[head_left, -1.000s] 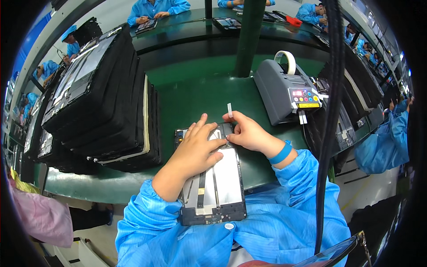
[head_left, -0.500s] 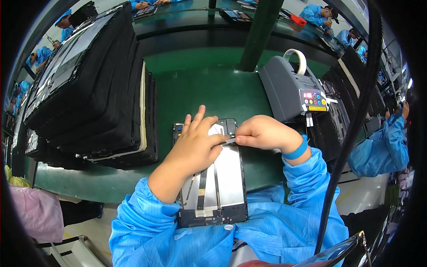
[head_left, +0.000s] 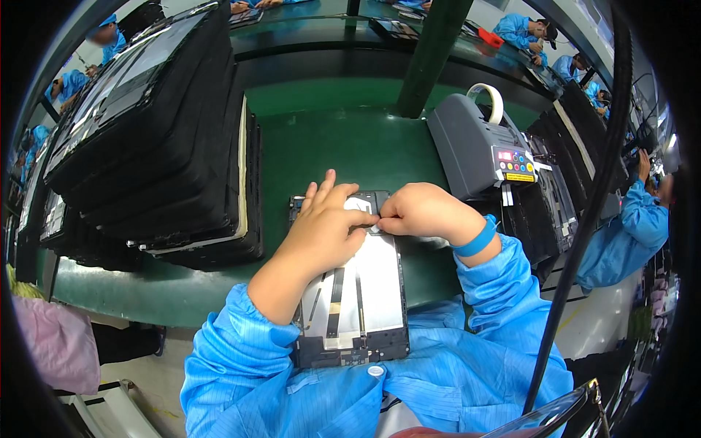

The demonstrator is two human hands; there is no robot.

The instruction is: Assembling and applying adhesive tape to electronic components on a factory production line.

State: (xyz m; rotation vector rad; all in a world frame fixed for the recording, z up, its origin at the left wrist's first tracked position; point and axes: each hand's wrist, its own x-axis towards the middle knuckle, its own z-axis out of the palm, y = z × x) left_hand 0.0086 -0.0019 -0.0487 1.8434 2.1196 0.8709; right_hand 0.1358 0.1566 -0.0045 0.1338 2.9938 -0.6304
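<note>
An opened tablet (head_left: 380, 281) with a silvery back plate and black edges lies lengthwise before me on the green bench, its near end close to my body. Spread over its far part is my left hand (head_left: 328, 223), the outer fingers stretched out, index finger and thumb pointing at the right hand. My right hand (head_left: 412, 213) is closed in a pinch at the tablet's far right, touching the left index fingertip. A small pale strip (head_left: 374, 230) shows at the pinching fingertips; most of it is hidden. A blue band (head_left: 478, 239) circles my right wrist.
A tall stack of black-edged tablet parts (head_left: 175, 146) stands at left. At right sit a grey tape dispenser (head_left: 467, 142) with a white roll and more stacked parts (head_left: 551, 212). A green post (head_left: 431, 62) rises behind; a black cable (head_left: 584, 226) hangs at right. Co-workers in blue surround the bench.
My right hand has shifted slightly left, closer to the left index fingertip. Less of the pale strip shows now. The left hand keeps its place on the tablet.
</note>
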